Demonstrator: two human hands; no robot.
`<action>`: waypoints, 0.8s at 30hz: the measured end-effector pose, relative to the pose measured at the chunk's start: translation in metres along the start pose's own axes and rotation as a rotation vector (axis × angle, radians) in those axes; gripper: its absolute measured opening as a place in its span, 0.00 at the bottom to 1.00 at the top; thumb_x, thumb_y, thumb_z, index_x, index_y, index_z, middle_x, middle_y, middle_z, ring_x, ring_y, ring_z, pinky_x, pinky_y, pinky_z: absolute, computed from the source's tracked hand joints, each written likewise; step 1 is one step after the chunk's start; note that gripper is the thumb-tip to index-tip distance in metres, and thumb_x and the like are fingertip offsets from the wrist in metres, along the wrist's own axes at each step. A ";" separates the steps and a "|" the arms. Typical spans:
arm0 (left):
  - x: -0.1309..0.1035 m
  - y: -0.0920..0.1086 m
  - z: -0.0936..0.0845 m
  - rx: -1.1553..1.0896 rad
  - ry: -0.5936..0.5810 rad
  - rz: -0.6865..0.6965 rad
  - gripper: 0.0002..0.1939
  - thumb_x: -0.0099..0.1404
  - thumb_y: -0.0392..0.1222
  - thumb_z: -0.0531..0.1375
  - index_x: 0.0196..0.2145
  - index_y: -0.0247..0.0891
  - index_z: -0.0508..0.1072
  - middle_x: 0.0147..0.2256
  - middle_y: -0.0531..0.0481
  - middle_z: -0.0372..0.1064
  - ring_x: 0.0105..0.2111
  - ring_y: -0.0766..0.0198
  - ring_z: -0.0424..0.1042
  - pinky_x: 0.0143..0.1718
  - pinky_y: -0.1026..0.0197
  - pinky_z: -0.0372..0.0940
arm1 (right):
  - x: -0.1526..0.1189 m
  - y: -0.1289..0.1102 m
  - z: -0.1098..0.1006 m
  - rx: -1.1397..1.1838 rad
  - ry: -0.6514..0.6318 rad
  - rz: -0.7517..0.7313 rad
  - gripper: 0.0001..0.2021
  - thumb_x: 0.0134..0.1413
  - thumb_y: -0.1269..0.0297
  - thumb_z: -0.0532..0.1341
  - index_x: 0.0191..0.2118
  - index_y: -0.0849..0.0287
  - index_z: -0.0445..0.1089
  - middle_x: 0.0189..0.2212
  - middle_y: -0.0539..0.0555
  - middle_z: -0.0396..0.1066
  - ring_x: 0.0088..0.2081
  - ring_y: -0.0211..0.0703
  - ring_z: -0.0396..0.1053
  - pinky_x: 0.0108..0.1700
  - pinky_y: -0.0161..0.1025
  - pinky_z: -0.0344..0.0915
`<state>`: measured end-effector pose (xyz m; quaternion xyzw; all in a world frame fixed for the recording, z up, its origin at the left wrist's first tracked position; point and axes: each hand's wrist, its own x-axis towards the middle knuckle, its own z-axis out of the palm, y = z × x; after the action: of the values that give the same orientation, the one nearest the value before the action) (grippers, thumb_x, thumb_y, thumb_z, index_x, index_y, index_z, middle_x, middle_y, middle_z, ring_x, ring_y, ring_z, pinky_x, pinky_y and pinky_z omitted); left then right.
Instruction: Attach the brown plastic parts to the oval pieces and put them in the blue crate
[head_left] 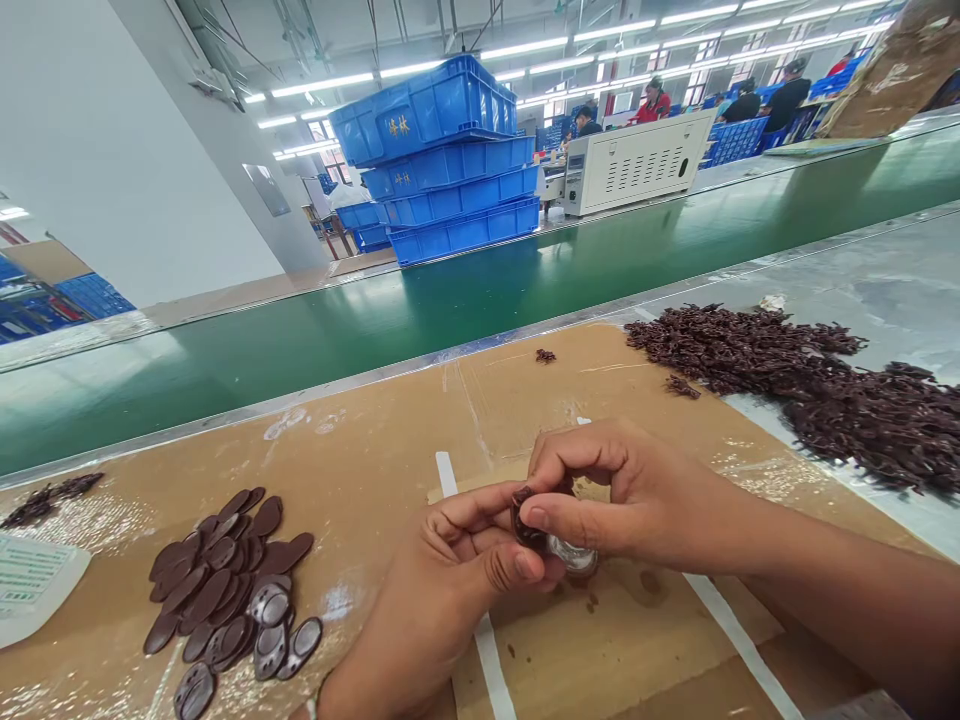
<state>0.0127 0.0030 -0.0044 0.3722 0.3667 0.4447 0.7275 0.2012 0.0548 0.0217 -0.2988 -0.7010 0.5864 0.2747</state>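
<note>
Close together over the brown covered table, both my hands grip a small dark brown piece [528, 520]. My left hand [457, 570] pinches it between thumb and fingers. From the other side, the thumb and bent forefinger of my right hand [619, 490] close on it. Fingers cover much of the piece, so its full shape is hidden. Just below my right thumb is a round, shiny, clear-looking thing [576, 556]; whether it is held or standing on the table I cannot tell. Dark brown flat ovals [217, 585] lie heaped left of my left hand, some with shiny faces.
A big heap of dark brown twig-like pieces [810, 385] spreads at the right; a small clump [545, 356] lies beyond my hands. White tape strips [491, 660] cross the table. Behind runs a green conveyor belt [420, 305], with stacked blue crates [457, 185] and a beige machine [637, 165].
</note>
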 end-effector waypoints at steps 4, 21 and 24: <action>0.000 0.000 -0.002 0.020 -0.034 0.027 0.19 0.56 0.38 0.74 0.46 0.41 0.81 0.32 0.50 0.79 0.32 0.68 0.77 0.39 0.67 0.71 | 0.000 0.000 -0.003 -0.022 0.004 -0.061 0.10 0.60 0.57 0.65 0.37 0.59 0.77 0.29 0.51 0.79 0.30 0.37 0.74 0.29 0.31 0.68; 0.000 0.021 -0.018 0.321 0.212 0.069 0.34 0.47 0.38 0.76 0.53 0.39 0.77 0.43 0.44 0.79 0.34 0.59 0.79 0.41 0.58 0.70 | -0.003 -0.004 -0.022 -0.177 0.261 -0.207 0.08 0.54 0.55 0.69 0.35 0.52 0.79 0.33 0.53 0.79 0.34 0.45 0.75 0.36 0.39 0.73; -0.015 0.051 -0.040 0.798 0.451 0.133 0.18 0.52 0.37 0.73 0.43 0.39 0.82 0.33 0.49 0.79 0.30 0.61 0.75 0.39 0.62 0.68 | -0.032 -0.019 -0.045 -0.076 0.469 -0.236 0.08 0.50 0.54 0.72 0.35 0.49 0.80 0.31 0.50 0.78 0.33 0.43 0.75 0.37 0.39 0.73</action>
<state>-0.0458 0.0145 0.0244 0.5396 0.6339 0.3842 0.3993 0.2539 0.0576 0.0462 -0.3531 -0.6697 0.4382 0.4846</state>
